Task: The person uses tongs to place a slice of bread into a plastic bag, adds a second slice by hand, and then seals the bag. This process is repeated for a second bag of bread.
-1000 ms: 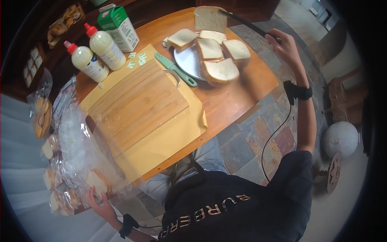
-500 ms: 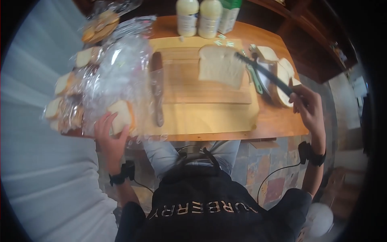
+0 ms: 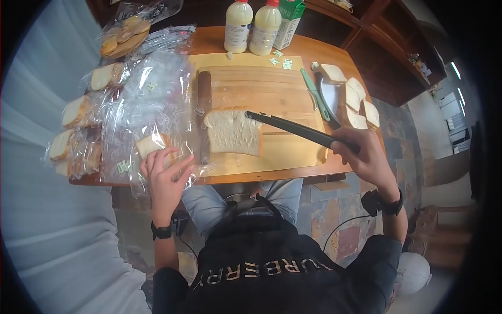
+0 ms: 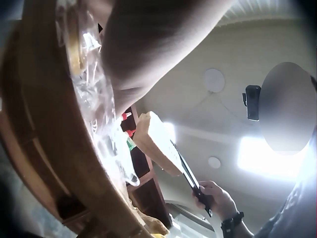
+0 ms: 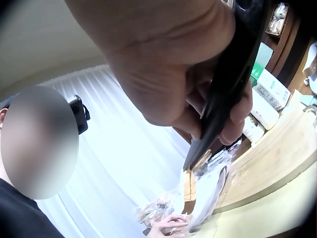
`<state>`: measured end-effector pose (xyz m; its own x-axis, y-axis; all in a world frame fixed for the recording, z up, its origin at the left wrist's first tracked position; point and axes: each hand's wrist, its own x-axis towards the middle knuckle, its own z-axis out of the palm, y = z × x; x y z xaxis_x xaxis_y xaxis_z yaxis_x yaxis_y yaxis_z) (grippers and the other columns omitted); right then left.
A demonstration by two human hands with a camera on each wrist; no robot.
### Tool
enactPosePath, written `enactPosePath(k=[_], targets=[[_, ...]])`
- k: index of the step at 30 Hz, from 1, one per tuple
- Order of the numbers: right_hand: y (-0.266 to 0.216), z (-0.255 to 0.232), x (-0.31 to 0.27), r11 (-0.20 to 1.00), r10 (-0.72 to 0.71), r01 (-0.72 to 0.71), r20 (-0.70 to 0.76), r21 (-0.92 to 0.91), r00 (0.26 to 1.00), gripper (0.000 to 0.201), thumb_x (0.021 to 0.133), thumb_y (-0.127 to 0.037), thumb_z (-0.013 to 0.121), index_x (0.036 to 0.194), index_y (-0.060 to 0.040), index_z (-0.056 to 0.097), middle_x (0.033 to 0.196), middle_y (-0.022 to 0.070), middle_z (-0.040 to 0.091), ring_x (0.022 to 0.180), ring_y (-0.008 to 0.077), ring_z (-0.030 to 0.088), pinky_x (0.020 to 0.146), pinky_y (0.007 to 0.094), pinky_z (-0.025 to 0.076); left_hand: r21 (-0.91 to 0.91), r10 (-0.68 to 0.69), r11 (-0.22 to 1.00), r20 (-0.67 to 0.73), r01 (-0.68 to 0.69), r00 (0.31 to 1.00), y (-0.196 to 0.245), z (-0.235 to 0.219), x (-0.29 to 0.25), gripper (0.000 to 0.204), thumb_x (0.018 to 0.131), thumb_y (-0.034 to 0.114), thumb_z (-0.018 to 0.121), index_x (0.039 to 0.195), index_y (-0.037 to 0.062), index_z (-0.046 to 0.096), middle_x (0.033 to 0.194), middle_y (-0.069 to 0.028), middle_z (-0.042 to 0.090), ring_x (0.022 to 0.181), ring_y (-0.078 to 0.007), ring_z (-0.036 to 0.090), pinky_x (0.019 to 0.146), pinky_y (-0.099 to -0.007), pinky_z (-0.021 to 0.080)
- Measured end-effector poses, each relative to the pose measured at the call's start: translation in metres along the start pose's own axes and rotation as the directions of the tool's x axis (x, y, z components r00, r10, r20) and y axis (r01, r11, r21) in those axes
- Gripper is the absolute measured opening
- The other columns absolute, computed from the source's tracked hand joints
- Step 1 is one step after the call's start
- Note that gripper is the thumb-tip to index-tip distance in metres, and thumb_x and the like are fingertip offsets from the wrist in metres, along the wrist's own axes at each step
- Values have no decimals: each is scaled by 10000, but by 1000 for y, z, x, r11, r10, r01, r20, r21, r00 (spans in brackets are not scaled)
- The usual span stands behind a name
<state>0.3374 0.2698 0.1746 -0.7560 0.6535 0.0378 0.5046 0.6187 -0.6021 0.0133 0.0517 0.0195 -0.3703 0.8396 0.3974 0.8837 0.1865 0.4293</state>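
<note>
My right hand (image 3: 364, 154) grips black tongs (image 3: 293, 127), whose tips pinch the upper right corner of a bread slice (image 3: 234, 133). The slice hangs over the left part of the wooden cutting board (image 3: 261, 89), beside the brown-handled knife (image 3: 204, 99). In the left wrist view the slice (image 4: 156, 144) is raised above the table in the tongs. My left hand (image 3: 166, 180) has its fingers spread on clear plastic wrap (image 3: 146, 110), touching a bread piece (image 3: 151, 145) there. The right wrist view shows my right hand (image 5: 168, 74) close up around the tongs.
Wrapped bread pieces (image 3: 76, 111) line the left edge. Two red-capped bottles (image 3: 238, 29) and a green and white carton (image 3: 289, 23) stand at the back. A green-handled utensil (image 3: 315, 94) lies beside the plate (image 3: 329, 97), which holds several bread slices (image 3: 354, 93).
The tongs and slice have moved left from beyond the plate, across the board, toward the wrap. The view has turned left. My left hand stays by the bread piece on the wrap.
</note>
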Motion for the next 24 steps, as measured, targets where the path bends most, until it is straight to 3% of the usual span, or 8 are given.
enactPosePath(k=[2, 11, 17, 24], targets=[[-2, -1, -4, 997, 65, -65, -4, 33, 998, 180, 925, -113, 666, 946, 65, 647, 641, 87, 584, 528, 120, 541, 515, 271, 424, -66, -13, 998, -87, 8, 996, 0, -1, -2, 242, 778, 201, 783, 1018, 173, 801, 1151, -40, 630, 1150, -245, 512, 1047, -421, 280], [10, -15, -3, 962, 216, -216, 13, 165, 976, 244, 977, -171, 632, 991, 71, 657, 703, 38, 609, 538, 57, 536, 510, 212, 437, -205, -60, 979, -310, -6, 949, -10, 10, -9, 253, 778, 171, 774, 1020, 101, 790, 1119, -45, 651, 1078, -247, 563, 1006, -398, 338], [16, -11, 6, 907, 286, -296, 77, 300, 955, 276, 978, -208, 639, 999, 67, 652, 713, 40, 624, 540, 63, 557, 497, 213, 432, -169, -33, 985, -327, -24, 945, -8, 12, -9, 262, 771, 159, 776, 1025, 97, 787, 1107, -44, 650, 1072, -247, 565, 1004, -402, 341], [23, 19, 14, 852, 290, -375, 266, 364, 919, 320, 977, -254, 608, 930, 58, 657, 712, 56, 632, 540, 100, 579, 502, 238, 438, -186, -44, 982, -370, -28, 928, -11, 21, -11, 276, 772, 153, 783, 1042, 98, 783, 1114, -48, 647, 1075, -251, 561, 1004, -406, 349]])
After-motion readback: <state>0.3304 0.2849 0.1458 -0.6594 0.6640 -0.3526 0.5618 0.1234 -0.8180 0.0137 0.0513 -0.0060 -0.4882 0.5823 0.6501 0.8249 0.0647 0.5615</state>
